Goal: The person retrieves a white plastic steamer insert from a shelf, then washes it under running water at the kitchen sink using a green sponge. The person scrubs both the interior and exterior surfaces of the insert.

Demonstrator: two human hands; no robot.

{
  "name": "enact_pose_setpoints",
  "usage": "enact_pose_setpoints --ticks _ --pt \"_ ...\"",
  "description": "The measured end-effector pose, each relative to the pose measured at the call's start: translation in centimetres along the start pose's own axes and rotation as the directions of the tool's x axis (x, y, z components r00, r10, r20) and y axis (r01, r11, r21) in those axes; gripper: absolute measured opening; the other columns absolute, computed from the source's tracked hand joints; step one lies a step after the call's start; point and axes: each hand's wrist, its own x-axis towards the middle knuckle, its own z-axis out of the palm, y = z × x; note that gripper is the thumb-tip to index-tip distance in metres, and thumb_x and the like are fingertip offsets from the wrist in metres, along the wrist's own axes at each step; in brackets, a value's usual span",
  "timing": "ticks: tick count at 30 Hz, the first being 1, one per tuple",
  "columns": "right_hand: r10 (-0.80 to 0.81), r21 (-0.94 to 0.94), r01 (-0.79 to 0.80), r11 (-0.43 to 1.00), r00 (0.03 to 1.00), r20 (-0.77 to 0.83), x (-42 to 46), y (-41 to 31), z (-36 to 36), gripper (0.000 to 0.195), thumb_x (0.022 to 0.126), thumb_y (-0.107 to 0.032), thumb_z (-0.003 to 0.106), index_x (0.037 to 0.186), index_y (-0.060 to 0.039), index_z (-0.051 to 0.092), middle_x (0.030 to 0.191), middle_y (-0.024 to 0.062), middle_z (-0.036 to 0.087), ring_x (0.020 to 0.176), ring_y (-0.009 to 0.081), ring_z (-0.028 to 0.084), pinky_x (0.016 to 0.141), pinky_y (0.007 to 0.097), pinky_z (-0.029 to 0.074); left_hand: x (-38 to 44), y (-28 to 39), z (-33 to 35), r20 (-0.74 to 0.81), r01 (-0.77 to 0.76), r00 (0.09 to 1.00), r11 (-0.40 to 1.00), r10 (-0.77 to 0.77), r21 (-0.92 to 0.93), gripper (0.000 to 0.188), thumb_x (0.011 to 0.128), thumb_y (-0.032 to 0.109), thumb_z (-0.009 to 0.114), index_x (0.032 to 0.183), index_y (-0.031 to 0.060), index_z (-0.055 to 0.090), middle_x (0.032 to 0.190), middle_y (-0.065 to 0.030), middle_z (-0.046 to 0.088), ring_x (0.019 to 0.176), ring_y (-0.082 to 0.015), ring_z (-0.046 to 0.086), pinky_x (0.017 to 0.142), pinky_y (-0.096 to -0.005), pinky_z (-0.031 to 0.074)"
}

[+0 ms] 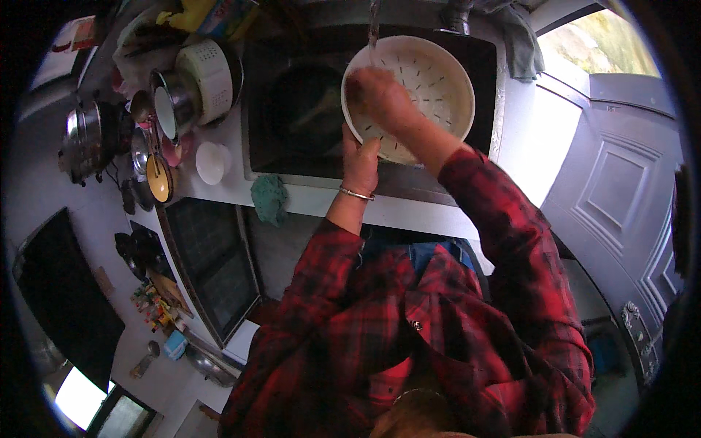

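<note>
A white plastic colander [443,117] with slotted holes is held tilted over the dark sink [260,148]. My left hand [361,161] grips its near left rim, thumb on the inside. My right hand [380,96] is inside the colander by its left wall, blurred by motion. Its fingers are curled, and whether they hold anything is hidden. A stream of water [374,30] falls from above into the colander beside my right hand. In the sink's left part, a long pale utensil [317,112] lies in a dark round vessel, dimly seen.
Left of the sink stand a white perforated basket [205,82], a metal pot [174,107], a white bowl [212,162] and a yellow ladle [159,178]. A green cloth [269,200] hangs over the counter's front edge. A grey cloth [523,46] hangs at right, near a panelled door [613,180].
</note>
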Motion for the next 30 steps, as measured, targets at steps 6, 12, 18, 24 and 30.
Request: enact_pose_setpoints --ticks 6,12,18,24,30 --pt "-0.102 -0.278 0.115 0.954 0.993 0.062 -2.6 10.6 -1.5 0.029 0.079 -0.013 0.058 0.108 -0.0078 0.059 0.097 0.0147 0.062 0.09 0.0325 0.061 0.078 0.0424 0.051 1.5 0.3 -1.4 -0.048 -0.075 0.996 0.995 0.078 0.064 0.056 0.074 0.005 0.047 0.13 -0.0002 0.041 0.117 -0.0101 0.056 0.106 -0.0217 0.055 0.093 -0.0331 0.044" --pt "-0.145 0.09 0.126 0.988 0.959 0.244 -1.7 2.0 0.8 0.024 0.076 -0.012 0.059 0.099 -0.008 0.063 0.096 0.0147 0.062 0.095 0.0339 0.06 0.083 0.0418 0.049 1.1 -3.1 -1.8 -0.02 0.095 0.995 0.995 -0.095 -0.043 0.055 0.076 0.002 0.049 0.13 0.0012 0.038 0.122 -0.0105 0.05 0.11 -0.0212 0.051 0.095 -0.0325 0.042" --pt "-0.139 -0.46 0.233 0.857 0.963 0.229 -2.1 11.6 -2.8 0.023 0.076 -0.013 0.06 0.097 -0.0072 0.065 0.094 0.0142 0.065 0.089 0.0344 0.062 0.079 0.0412 0.051 1.4 -1.4 -1.9 -0.054 0.054 0.997 0.998 -0.055 -0.017 0.057 0.073 0.005 0.052 0.129 -0.0013 0.038 0.118 -0.0124 0.052 0.106 -0.0219 0.053 0.094 -0.0341 0.043" --pt "0.384 0.269 -0.436 0.859 0.895 0.225 -3.1 2.2 0.3 0.021 0.082 -0.023 0.064 0.091 -0.0042 0.065 0.083 0.0156 0.066 0.08 0.0305 0.064 0.075 0.0364 0.049 2.1 -3.0 -1.1 -0.018 -0.058 0.996 0.82 0.083 0.569 0.064 0.082 0.011 0.056 0.138 0.0009 0.026 0.123 -0.0142 0.049 0.108 -0.02 0.051 0.088 -0.0313 0.046" --pt "0.424 0.731 -0.618 0.29 0.768 0.481 -2.2 2.3 -2.0 0.057 0.092 -0.043 0.051 0.128 0.0003 0.045 0.115 0.0134 0.058 0.103 0.0208 0.055 0.091 0.0352 0.043 3.3 -0.8 0.0 0.21 -0.306 0.952 0.697 0.223 0.648 0.067 0.09 0.036 0.054 0.14 0.0001 0.028 0.13 -0.0178 0.046 0.118 -0.0239 0.046 0.095 -0.0337 0.041"
